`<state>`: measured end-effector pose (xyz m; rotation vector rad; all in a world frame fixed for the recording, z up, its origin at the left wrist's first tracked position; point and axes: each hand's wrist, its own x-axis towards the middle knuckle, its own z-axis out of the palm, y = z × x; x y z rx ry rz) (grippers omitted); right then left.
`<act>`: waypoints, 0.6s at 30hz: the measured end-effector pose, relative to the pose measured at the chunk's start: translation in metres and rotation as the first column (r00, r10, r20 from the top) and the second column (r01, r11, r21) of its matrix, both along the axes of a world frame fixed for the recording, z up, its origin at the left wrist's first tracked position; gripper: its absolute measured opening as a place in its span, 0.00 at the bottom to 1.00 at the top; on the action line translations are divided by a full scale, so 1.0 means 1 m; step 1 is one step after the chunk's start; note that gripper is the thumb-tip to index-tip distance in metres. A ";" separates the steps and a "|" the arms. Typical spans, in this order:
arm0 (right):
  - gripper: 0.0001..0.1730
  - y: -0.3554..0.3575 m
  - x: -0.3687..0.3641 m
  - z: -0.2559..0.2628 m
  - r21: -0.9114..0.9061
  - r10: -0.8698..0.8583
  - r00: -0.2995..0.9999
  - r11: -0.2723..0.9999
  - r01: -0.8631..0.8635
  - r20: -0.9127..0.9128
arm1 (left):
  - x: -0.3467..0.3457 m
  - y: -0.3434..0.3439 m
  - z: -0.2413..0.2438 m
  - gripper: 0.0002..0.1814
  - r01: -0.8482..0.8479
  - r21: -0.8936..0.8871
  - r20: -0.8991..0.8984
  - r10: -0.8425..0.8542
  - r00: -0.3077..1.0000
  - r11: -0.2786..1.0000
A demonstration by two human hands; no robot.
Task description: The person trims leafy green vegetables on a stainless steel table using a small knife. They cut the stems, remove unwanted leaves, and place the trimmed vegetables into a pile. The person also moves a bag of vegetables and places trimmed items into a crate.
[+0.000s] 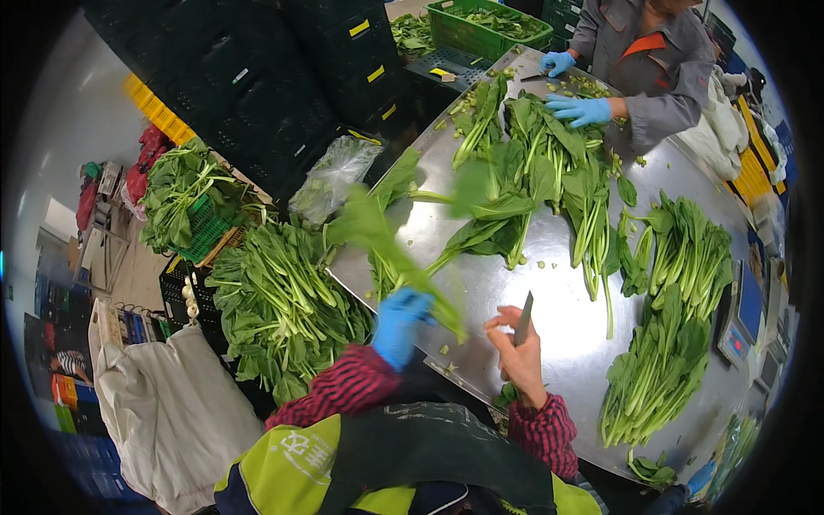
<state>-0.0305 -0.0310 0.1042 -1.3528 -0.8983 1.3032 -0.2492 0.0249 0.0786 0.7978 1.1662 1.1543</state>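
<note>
My left hand (402, 325), in a blue glove, holds a leafy green stalk (405, 257) over the near left edge of the steel table; the stalk is blurred. My bare right hand (518, 351) grips a small knife (524, 315), its blade pointing up and away from me. Beside my left arm lies a large heap of leafy greens (283, 302). More leafy greens (541, 154) are spread over the middle of the table. To the right, trimmed-looking bunches (663, 360) lie in a row with their stems toward me.
A co-worker's gloved hands (579, 111) are at the table's far side, one near a knife (533, 78). Dark stacked crates (225, 84) rise at the left. A green basket (489, 35) of greens stands beyond. A scale (737, 335) sits on the right. Stem scraps dot the steel table (566, 322).
</note>
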 end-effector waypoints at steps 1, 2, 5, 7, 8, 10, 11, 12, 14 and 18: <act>0.18 0.012 0.001 -0.007 0.044 -0.016 0.994 0.999 0.011 0.108 | -0.029 0.004 -0.007 0.04 -0.147 0.024 -0.071 0.149 0.986 0.989; 0.16 0.022 0.002 -0.011 0.040 -0.118 0.983 0.993 0.113 0.142 | -0.063 0.008 -0.021 0.03 -0.255 0.137 -0.034 0.262 0.964 0.957; 0.15 0.067 0.016 -0.045 0.142 -0.315 0.870 0.949 0.281 0.379 | -0.139 0.010 -0.014 0.22 -0.606 0.055 0.051 0.604 0.795 0.793; 0.15 0.101 0.027 -0.074 0.197 -0.374 0.738 0.927 0.319 0.562 | -0.181 0.005 -0.037 0.38 -0.725 -0.087 -0.063 0.722 0.688 0.683; 0.15 0.117 0.032 -0.086 0.175 -0.346 0.685 0.935 0.309 0.641 | -0.179 0.004 -0.041 0.37 -0.723 -0.078 -0.123 0.713 0.691 0.687; 0.14 0.140 0.039 -0.102 0.116 -0.273 0.560 0.947 0.300 0.782 | -0.157 0.005 -0.031 0.32 -0.622 -0.100 -0.116 0.612 0.782 0.776; 0.13 0.144 0.041 -0.104 0.043 -0.242 0.650 0.951 0.306 0.721 | -0.135 0.006 -0.015 0.27 -0.519 -0.122 -0.039 0.518 0.854 0.846; 0.13 0.147 0.043 -0.106 -0.027 -0.218 0.732 0.951 0.308 0.646 | -0.115 0.010 -0.004 0.18 -0.411 -0.123 0.067 0.421 0.905 0.903; 0.10 0.143 0.038 -0.095 -0.083 -0.244 0.882 0.950 0.301 0.403 | -0.083 0.015 -0.007 0.13 -0.311 -0.095 0.028 0.315 0.949 0.946; 0.07 0.086 0.018 -0.045 -0.046 -0.266 0.963 0.962 0.268 0.052 | -0.023 0.027 0.000 0.17 0.105 -0.150 0.047 -0.099 0.994 0.983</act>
